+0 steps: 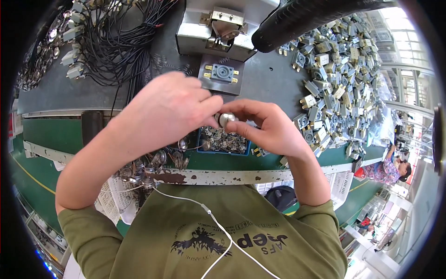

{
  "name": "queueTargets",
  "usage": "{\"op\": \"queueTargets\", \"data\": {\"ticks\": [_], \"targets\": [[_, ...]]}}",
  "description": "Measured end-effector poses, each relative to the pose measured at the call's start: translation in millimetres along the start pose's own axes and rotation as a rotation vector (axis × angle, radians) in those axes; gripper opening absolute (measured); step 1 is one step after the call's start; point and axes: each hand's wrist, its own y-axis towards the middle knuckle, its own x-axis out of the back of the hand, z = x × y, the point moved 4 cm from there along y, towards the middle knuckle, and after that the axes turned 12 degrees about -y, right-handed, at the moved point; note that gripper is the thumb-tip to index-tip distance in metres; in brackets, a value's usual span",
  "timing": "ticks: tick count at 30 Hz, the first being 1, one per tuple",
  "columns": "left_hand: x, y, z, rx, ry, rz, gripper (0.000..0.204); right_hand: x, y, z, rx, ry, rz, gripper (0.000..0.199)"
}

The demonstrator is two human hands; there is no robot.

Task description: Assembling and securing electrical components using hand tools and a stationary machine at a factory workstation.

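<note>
My right hand [272,126] pinches a small, shiny round metal part [226,119] between thumb and fingers. My left hand [181,108] is closed beside it, its fingertips meeting the left side of that part; what they grip is hidden. Under both hands sits a blue tray [218,152] filled with small metal pieces. Just beyond my hands, a grey rectangular housing [222,73] with a round centre and brass-coloured terminals lies on a dark metal block [222,87], with neither hand touching it.
A metal press-like fixture [226,30] stands behind the block, and a thick black tube [302,23] crosses overhead. Grey housings [332,79] are heaped at right. Black cables [127,44] and loose springs [162,63] lie at left. Round metal parts [155,160] cluster by the table edge [223,178]. Another person [385,169] sits far right.
</note>
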Motion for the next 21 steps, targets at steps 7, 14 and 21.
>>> {"op": "queueTargets", "data": {"ticks": [7, 14, 21], "targets": [[-10.9, -16.4, -6.8, 0.055, 0.02, 0.132, 0.03, 15.4, 46.1, 25.2, 0.258, -1.058, -0.445, 0.039], [-12.3, -20.8, -10.4, 0.043, 0.049, 0.163, 0.043, 20.1, 52.3, 9.6, 0.132, -1.257, -0.378, 0.029], [-12.1, -13.8, -11.3, 0.053, -0.12, 0.136, 0.041, 35.7, 11.9, 16.3, 0.273, -0.775, -0.664, 0.024]]}}
